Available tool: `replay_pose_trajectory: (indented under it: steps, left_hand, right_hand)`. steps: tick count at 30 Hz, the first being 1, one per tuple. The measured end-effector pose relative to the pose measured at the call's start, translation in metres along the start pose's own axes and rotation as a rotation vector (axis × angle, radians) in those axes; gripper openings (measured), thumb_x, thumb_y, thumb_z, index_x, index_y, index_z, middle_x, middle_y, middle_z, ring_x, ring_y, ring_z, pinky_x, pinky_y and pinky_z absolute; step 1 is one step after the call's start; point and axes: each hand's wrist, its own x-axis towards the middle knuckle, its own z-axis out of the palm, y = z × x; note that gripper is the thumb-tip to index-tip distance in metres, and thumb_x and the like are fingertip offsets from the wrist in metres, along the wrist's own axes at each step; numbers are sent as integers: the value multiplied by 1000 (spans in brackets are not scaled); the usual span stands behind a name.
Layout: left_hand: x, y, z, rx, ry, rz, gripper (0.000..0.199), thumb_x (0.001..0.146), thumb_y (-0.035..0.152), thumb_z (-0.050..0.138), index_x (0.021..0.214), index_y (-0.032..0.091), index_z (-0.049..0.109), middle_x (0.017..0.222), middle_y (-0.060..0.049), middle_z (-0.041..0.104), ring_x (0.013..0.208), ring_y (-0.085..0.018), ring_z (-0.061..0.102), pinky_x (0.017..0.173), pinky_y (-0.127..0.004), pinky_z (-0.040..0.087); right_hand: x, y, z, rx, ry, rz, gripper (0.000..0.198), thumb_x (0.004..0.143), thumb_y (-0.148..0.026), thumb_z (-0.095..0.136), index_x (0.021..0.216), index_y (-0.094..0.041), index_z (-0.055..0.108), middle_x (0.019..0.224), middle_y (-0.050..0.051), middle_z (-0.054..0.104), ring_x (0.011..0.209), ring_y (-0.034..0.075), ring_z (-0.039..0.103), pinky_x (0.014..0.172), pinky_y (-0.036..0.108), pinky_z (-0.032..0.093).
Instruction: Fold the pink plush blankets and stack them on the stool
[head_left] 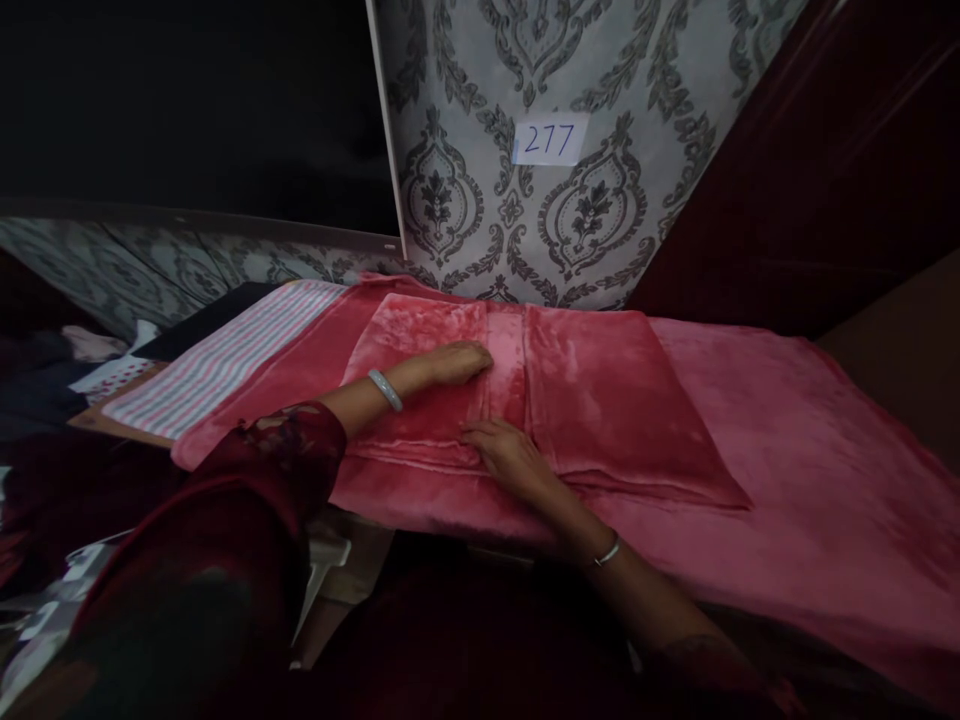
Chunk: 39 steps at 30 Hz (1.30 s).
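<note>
A pink-red plush blanket (pixel 615 390) lies before me, its left and right sides folded inward with a narrow strip between the two inner edges. My left hand (pixel 459 362) rests flat on the left folded part, fingertips by its inner edge. Closer to me, my right hand (pixel 514 455) reaches across the strip, its fingers stretched out onto the near corner of that same part. Both hands press on the fabric from above, and neither appears to grip it. The undersides of the fingers are hidden.
Under the blanket a larger pink cloth (pixel 810 480) covers the surface and hangs over its front edge. A striped cloth (pixel 232 355) lies at the left. Behind are a dark television screen (pixel 195 110) and a wall paper label (pixel 550 139) reading 277.
</note>
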Motion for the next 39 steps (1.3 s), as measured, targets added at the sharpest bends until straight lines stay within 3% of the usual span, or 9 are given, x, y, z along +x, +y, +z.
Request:
replay_pose_trajectory:
  steps: [5,13,17,21,24,27,33,39]
  left_hand:
    - [0,3,-6,-10,17,-30,29,85,3,47,90,17,72,99,-10,73,100,-22,64,94,-33,47]
    - [-4,5,10,-34,74,32,28,86,1,49,85,19,70,94,-9,72,97,-21,64,99,-33,45]
    - [-8,6,12,-28,133,-9,28,93,8,46,101,19,71,120,-11,69,115,-22,62,107,-36,43]
    - [-15,15,22,-34,223,-127,40,92,10,50,129,17,63,154,-15,48,136,-27,50,115,-44,39]
    - [-19,19,31,-39,228,-235,50,93,13,50,143,13,53,156,-18,45,141,-29,47,118,-45,37]
    - [-23,22,30,-39,251,-322,50,94,19,53,142,11,53,151,-20,50,141,-30,46,120,-46,33]
    - [-49,44,26,-62,244,-413,54,92,30,56,143,13,54,155,-20,47,146,-32,40,122,-48,31]
    - [-81,87,45,-34,145,-455,66,94,49,53,151,15,48,163,-20,35,152,-36,30,123,-54,27]
  right_hand:
    - [2,1,-1,-22,33,33,37,94,-2,46,110,-19,74,105,10,73,99,24,64,92,38,51]
    - [-15,0,7,-19,145,-32,40,95,-3,40,114,-18,72,104,12,70,100,25,60,91,38,51]
    - [-15,1,6,-7,156,-52,39,96,-6,42,118,-19,72,101,12,69,98,25,59,91,40,52]
    - [-14,0,8,-7,118,-42,42,92,-4,44,117,-20,72,98,10,70,98,24,60,89,39,53]
    - [-15,-2,5,-5,84,-38,41,88,-2,47,115,-19,73,100,10,71,96,24,63,87,38,54]
    - [-10,0,-8,52,106,-6,43,87,-5,48,121,-18,71,103,9,73,92,23,67,84,36,56]
    - [43,34,-38,85,288,89,49,96,-16,39,141,-19,57,134,12,68,120,23,65,104,43,52]
    - [108,84,-17,-53,61,83,61,92,-13,42,153,-12,44,158,16,45,149,24,38,123,49,30]
